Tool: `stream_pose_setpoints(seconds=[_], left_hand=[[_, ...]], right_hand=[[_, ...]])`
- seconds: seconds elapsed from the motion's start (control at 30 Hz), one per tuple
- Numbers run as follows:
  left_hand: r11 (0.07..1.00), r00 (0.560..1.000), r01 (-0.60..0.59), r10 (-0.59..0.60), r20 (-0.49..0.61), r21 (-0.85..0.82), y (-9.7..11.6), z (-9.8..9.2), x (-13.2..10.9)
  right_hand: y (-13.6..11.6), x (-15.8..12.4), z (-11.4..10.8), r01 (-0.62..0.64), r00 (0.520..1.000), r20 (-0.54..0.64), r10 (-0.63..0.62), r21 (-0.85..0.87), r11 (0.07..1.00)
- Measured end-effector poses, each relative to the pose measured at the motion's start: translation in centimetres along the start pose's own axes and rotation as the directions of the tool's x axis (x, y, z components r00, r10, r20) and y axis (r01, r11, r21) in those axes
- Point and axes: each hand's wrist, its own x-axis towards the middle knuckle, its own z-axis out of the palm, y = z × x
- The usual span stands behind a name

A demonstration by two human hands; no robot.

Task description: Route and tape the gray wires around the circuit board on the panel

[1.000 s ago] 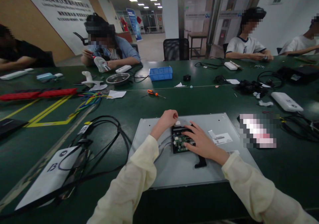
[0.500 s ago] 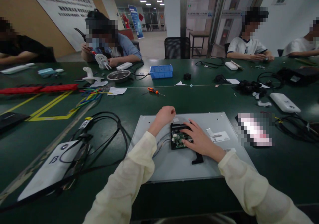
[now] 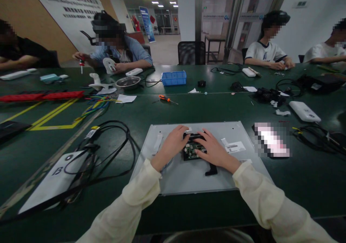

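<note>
On a flat grey metal panel point(image 3: 173, 183) lies a green circuit board point(image 3: 190, 152) set in a black plastic frame point(image 3: 198, 136). My left hand point(image 3: 174, 142) has its fingers bent together at the frame's upper left edge; the fingertips are partly hidden. Spread across the frame's right side are the fingers of my right hand point(image 3: 214, 150), which hide part of the board. Below that hand a black L-shaped piece point(image 3: 211, 170) rests on the panel. A white label point(image 3: 235, 146) is on the panel to the right.
A phone point(image 3: 271, 140) lies right of the panel. To the left are a white power bank point(image 3: 51, 181) and looped black cables point(image 3: 129, 142). Beyond the panel lie an orange screwdriver point(image 3: 164, 98), a blue basket point(image 3: 174, 78) and a metal bowl point(image 3: 128, 82). Several people sit across the table.
My left hand has come down from above the panel onto the black frame's upper left edge. My right hand stays on the frame. A person opposite has moved a red-handled screwdriver away from a white part.
</note>
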Motion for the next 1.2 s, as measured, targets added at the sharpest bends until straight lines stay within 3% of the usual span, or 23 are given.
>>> stream_pose_setpoints(seconds=[0.2, 0.43, 0.73, 0.97, 1.2], left_hand=[[0.987, 0.997, -0.075, 0.077, 0.009, -0.140, 0.2, 0.7, -2.2], [0.991, 0.993, -0.112, 0.114, 0.029, -0.079, -0.5, 1.3, -2.7], [0.993, 0.989, -0.115, 0.113, 0.096, 0.025, -0.7, 1.2, -2.8], [0.993, 0.988, -0.114, 0.112, 0.103, 0.019, -0.8, 1.2, -2.7], [0.994, 0.987, -0.103, 0.098, 0.125, 0.028, -0.5, 0.9, -2.8]], right_hand=[[0.0, 0.0, -0.1, -0.011, 1.000, 0.012, 0.011, -0.008, 1.000], [0.1, -0.2, -0.8, -0.021, 1.000, -0.023, 0.021, 0.023, 1.000], [4.5, -0.4, -3.6, -0.223, 0.951, -0.209, 0.226, 0.038, 0.974], [7.3, -2.0, -4.4, -0.286, 0.953, -0.081, 0.291, 0.073, 0.955], [7.0, -2.4, -5.6, -0.319, 0.948, 0.027, 0.318, 0.039, 0.947]])
